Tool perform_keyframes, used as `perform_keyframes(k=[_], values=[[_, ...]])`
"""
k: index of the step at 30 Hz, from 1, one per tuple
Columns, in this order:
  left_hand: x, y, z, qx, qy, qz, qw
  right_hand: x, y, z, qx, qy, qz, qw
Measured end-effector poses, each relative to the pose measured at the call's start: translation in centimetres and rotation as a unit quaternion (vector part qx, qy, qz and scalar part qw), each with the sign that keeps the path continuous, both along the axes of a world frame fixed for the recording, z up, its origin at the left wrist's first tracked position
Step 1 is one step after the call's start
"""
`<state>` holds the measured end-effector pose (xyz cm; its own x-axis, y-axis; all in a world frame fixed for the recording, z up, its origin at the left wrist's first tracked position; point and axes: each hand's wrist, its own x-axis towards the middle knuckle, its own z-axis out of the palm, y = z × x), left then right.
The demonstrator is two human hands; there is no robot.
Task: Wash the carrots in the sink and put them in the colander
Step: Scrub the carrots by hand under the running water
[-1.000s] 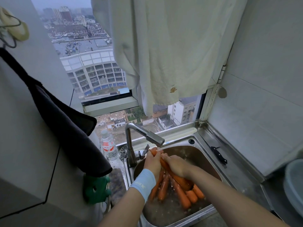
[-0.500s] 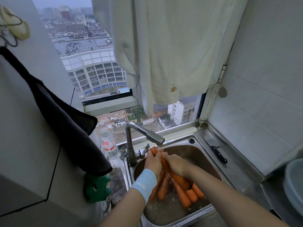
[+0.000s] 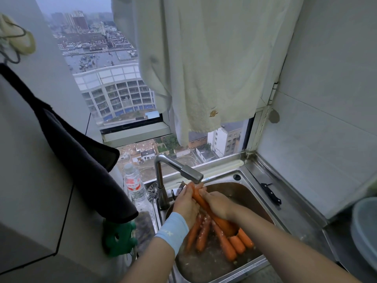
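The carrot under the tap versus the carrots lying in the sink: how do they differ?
The held carrot is lifted and slanted, its tip at the tap; the loose carrots lie low in the water. Both hands grip the held carrot; nothing grips the loose carrots. All are orange and wet.

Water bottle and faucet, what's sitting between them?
In the head view, a round metal sink strainer sits between the water bottle and the faucet.

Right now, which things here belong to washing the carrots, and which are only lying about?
For the job: held carrot, left hand, right hand, carrots in the water, faucet, sink.

Lying about: knife, water bottle, dark cloth, white towel.
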<state>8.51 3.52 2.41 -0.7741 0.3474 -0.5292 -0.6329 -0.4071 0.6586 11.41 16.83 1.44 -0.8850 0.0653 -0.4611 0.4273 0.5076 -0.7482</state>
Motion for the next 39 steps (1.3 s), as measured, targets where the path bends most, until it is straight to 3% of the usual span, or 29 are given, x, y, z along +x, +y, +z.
perform_keyframes(k=[5,9,11,13,14,16,18,24,28,30,32,39], values=[[-0.5,0.7,-0.9,-0.219,0.093,-0.024,0.971,-0.1,-1.1,0.4,0.011,-0.003,0.006,1.0],[-1.5,0.9,-0.4,-0.305,0.084,0.026,0.948,0.0,-1.7,0.5,0.015,0.006,0.018,1.0],[-1.9,0.5,-0.6,-0.27,0.045,0.04,0.961,0.0,-1.5,0.4,0.016,0.006,0.023,1.0],[-1.6,0.2,-0.8,-0.141,0.0,0.042,0.989,0.1,-0.8,0.2,0.007,0.004,0.015,1.0],[-1.2,0.1,-0.6,-0.088,0.001,0.03,0.996,0.1,-0.4,0.2,0.006,0.002,0.01,1.0],[-0.3,-0.1,-0.1,-0.066,0.027,-0.027,0.997,0.2,0.2,0.1,0.008,-0.004,0.009,1.0],[0.1,0.0,-0.2,-0.101,0.056,-0.051,0.992,0.4,0.4,0.1,0.013,-0.005,0.016,1.0],[-1.4,0.8,-1.3,-0.32,0.117,-0.03,0.94,0.6,-0.5,0.3,0.04,0.026,0.029,0.998],[-2.3,0.2,-1.6,-0.162,0.02,0.036,0.986,0.4,-0.5,0.3,0.049,0.034,0.036,0.998],[-1.6,-0.2,-1.0,-0.055,-0.025,0.024,0.998,0.4,0.1,0.3,0.049,0.028,0.03,0.998],[-0.6,-0.6,-0.3,-0.03,-0.001,-0.03,0.999,0.4,0.7,0.3,0.051,0.021,0.028,0.998],[-0.9,0.9,-0.1,-0.231,0.059,-0.028,0.971,0.7,0.6,0.9,0.067,0.043,0.04,0.996]])
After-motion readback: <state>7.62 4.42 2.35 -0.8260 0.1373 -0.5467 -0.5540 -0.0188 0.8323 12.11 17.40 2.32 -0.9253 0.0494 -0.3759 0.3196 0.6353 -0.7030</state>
